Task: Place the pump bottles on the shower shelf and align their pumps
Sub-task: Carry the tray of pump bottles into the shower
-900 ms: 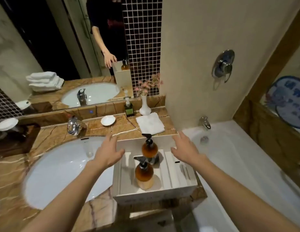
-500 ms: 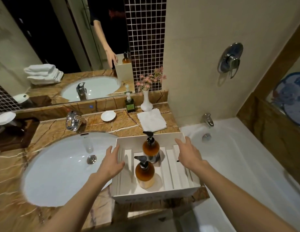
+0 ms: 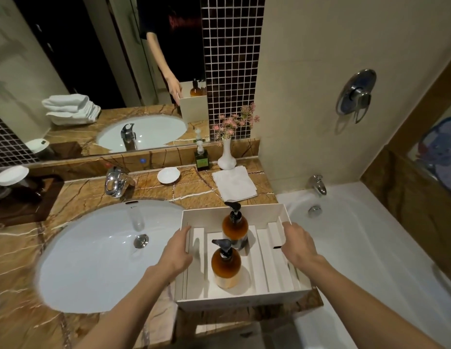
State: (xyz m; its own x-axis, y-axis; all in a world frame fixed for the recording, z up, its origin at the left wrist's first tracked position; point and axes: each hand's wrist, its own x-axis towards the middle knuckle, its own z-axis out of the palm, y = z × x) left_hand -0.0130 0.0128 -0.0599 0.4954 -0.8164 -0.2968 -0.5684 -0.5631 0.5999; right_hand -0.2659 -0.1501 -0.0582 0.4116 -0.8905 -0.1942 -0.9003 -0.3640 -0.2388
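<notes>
pump bottles (image 3: 230, 244) stand in the white tray (image 3: 244, 299); your left hand (image 3: 176, 250) and right hand (image 3: 297, 244) grip its side walls, fingers curled.

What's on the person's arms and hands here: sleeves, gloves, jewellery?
Both forearms are bare right down to the bottom edge of the view, with no sleeve showing. The left hand and right hand wear no gloves, and no watch, ring or bracelet shows on either wrist or on the fingers. The mirror reflection shows a dark short-sleeved top with a faint red print.
</notes>
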